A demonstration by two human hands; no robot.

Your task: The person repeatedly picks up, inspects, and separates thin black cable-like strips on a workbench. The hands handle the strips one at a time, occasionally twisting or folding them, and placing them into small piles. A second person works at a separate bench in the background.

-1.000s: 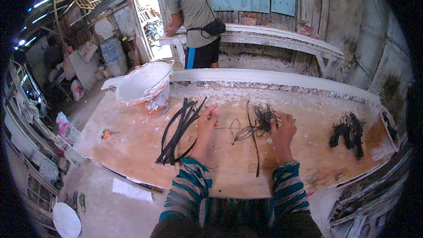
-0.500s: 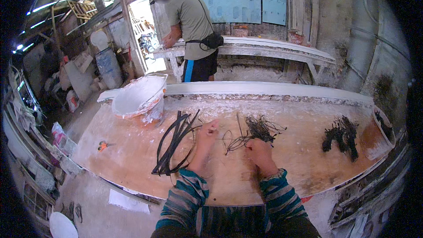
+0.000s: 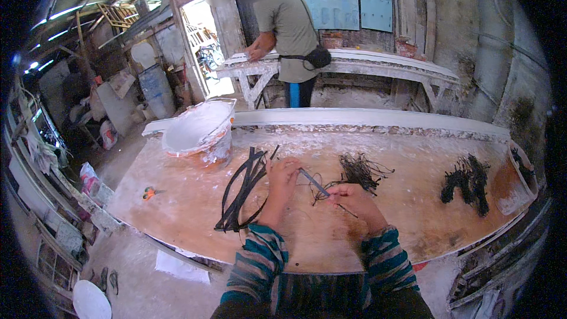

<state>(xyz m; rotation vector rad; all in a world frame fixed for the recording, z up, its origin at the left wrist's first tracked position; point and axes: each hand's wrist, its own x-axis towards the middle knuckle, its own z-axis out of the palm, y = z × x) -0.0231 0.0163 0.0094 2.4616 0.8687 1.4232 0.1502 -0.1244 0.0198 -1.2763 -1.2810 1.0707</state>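
My left hand (image 3: 282, 178) and my right hand (image 3: 353, 199) hold the two ends of a thin dark strip (image 3: 315, 185) just above the wooden worktable (image 3: 177, 212). The strip runs slantwise from the left fingers down to the right fingers. A bundle of long black strips (image 3: 242, 195) lies on the table just left of my left hand. A tangle of thin black wires (image 3: 359, 171) lies right behind my right hand.
A white plaster-caked bucket (image 3: 198, 133) stands at the table's back left. A second heap of black pieces (image 3: 466, 182) lies far right beside a round basin (image 3: 520, 177). Orange-handled scissors (image 3: 150, 192) lie at left. A person (image 3: 289, 29) works at a white bench (image 3: 366, 65) behind.
My right hand pulled back from the wire tangle toward me. Both hands now grip one thin strip between them. My head moved closer to the table.
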